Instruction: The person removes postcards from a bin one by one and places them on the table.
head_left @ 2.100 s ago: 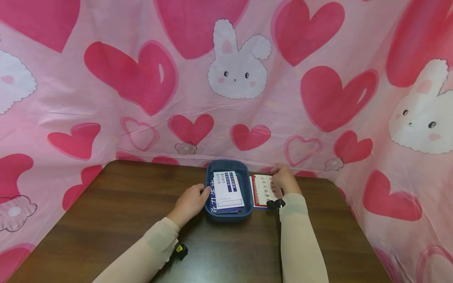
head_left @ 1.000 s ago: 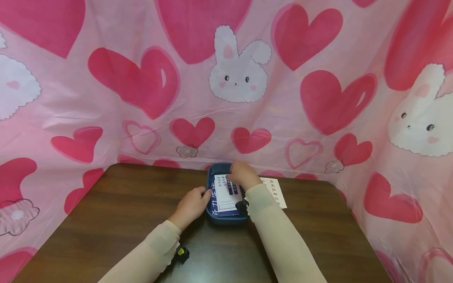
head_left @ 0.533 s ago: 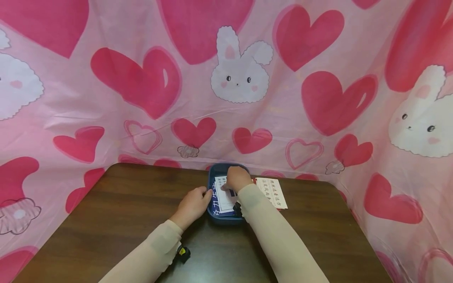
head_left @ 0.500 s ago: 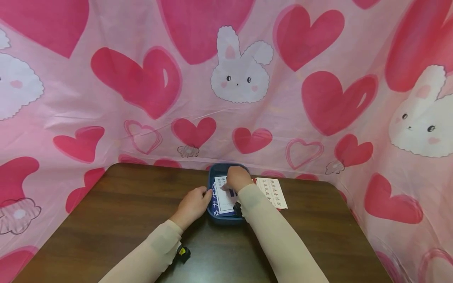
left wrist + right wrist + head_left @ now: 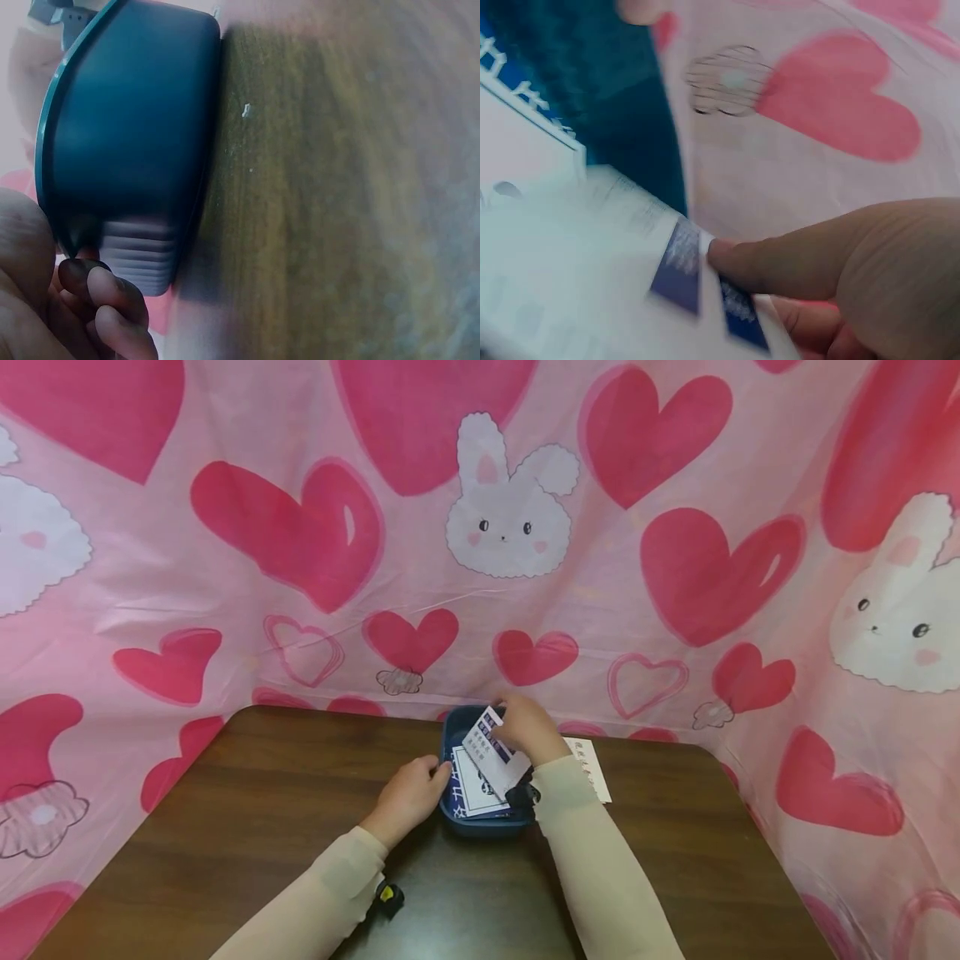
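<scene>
A dark blue plastic basin stands near the far edge of the table, with cards lying in it. My left hand pinches its left rim between thumb and curled fingers, as the left wrist view shows. My right hand pinches a white card with dark blue printed blocks, tilted above the basin; the thumb lies on its printed face in the right wrist view. Under it, a white card with a black border and a blue card with white characters lie inside the basin.
Right of the basin lies a cream card with handwritten characters, partly hidden behind my right hand and sleeve. The brown wooden table meets a pink cloth with hearts and rabbits at the back and sides.
My right hand came from the cards on the right into the basin, then took hold of the white printed card and lifted it, uncovering the black-bordered card. The left hand stays on the rim.
</scene>
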